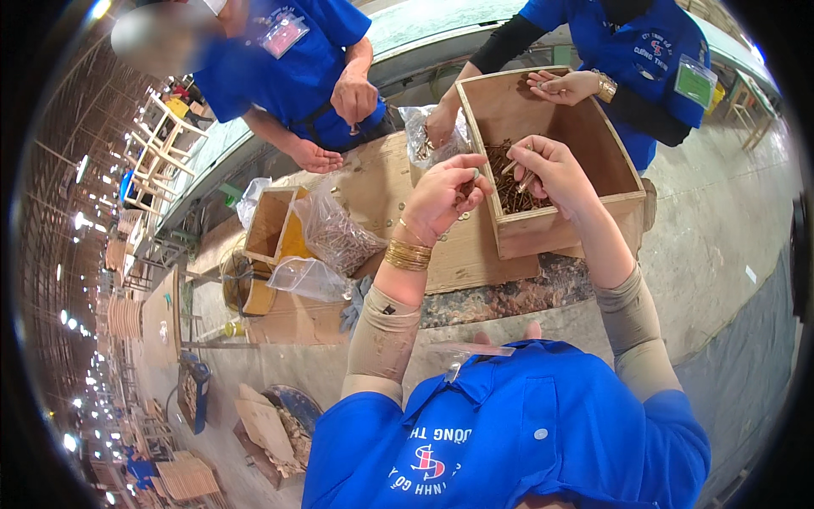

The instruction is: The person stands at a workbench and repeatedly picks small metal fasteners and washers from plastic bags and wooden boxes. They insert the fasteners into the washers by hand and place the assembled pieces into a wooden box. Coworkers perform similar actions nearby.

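My left hand is closed in front of the wooden box, its fingers curled around small metal pieces; a greyish one shows by the fingertips, too small to name. My right hand, over the near part of the box, pinches a few bolts. More bolts lie heaped inside the box. Small washer-like rings are scattered on the wooden tabletop to the left of it. A clear plastic bag full of small brownish hardware rests farther left.
Across the table, one co-worker holds a small part in raised fingers. Another reaches into a second plastic bag, the other palm over the box's far edge. A smaller wooden box stands at the table's left. Grey gloves lie at the near edge.
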### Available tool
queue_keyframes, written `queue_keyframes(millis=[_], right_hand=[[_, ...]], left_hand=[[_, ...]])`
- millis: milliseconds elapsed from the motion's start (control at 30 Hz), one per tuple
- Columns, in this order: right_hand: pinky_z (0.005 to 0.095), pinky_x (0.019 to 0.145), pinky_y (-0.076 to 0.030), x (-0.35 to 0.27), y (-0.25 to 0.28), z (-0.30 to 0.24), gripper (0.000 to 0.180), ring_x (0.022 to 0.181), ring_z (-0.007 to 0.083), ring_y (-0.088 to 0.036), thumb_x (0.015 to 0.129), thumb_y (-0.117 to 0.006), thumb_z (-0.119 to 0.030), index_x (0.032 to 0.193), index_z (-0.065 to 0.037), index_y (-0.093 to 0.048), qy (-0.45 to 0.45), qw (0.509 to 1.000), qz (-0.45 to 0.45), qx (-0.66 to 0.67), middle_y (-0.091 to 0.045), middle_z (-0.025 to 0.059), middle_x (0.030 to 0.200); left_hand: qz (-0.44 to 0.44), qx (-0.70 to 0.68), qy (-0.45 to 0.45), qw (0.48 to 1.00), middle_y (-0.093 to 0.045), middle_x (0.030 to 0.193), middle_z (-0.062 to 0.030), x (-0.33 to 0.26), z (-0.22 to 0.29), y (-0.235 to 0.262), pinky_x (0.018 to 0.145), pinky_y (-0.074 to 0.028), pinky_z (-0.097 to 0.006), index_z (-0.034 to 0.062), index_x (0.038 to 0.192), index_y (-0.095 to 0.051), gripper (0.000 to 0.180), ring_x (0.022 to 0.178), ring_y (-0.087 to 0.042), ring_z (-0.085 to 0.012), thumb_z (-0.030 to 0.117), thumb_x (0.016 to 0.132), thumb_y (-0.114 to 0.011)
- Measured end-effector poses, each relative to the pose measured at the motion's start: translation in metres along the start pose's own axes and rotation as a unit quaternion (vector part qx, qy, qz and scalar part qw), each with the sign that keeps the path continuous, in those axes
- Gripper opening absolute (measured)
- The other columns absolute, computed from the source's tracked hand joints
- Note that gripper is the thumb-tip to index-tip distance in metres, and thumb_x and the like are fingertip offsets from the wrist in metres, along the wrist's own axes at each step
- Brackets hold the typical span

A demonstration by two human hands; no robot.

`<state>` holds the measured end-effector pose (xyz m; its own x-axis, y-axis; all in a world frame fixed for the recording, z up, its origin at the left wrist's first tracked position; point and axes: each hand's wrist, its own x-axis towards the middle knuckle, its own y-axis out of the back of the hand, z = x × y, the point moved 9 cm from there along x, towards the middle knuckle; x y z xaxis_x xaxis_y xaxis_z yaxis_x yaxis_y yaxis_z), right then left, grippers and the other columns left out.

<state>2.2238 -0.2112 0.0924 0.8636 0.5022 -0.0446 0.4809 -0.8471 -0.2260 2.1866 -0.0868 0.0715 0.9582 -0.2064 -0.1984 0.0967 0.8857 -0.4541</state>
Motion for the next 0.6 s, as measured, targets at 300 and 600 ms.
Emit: queue_keyframes(millis=[300,600], right_hand=[[0.0147,0.043,-0.033,-0.002,0.027,-0.027,0.014,0.050,0.0008,-0.044,0.082,-0.056,-0.018,0.081,-0.004,-0.058,0.093,0.991,0.051,-0.081,-0.053,-0.0026,0.061],[0.0255,0.050,-0.042,-0.010,0.051,-0.045,0.019,0.053,0.0117,-0.054,0.075,-0.059,-0.016,0.077,0.003,-0.060,0.193,0.936,0.112,-0.271,-0.059,0.0093,0.061]], left_hand=[[0.001,0.150,-0.018,0.989,-0.059,0.068,-0.0074,0.037,-0.003,-0.030,0.038,-0.030,-0.015,0.0011,0.093,-0.059,0.014,0.048,-0.047,-0.0057,0.011,0.084,-0.053],[-0.003,0.156,-0.019,0.988,-0.061,0.070,-0.0077,0.054,-0.011,-0.056,0.042,-0.033,-0.016,0.0003,0.091,-0.058,0.014,0.052,-0.048,-0.0056,0.003,0.080,-0.049]])
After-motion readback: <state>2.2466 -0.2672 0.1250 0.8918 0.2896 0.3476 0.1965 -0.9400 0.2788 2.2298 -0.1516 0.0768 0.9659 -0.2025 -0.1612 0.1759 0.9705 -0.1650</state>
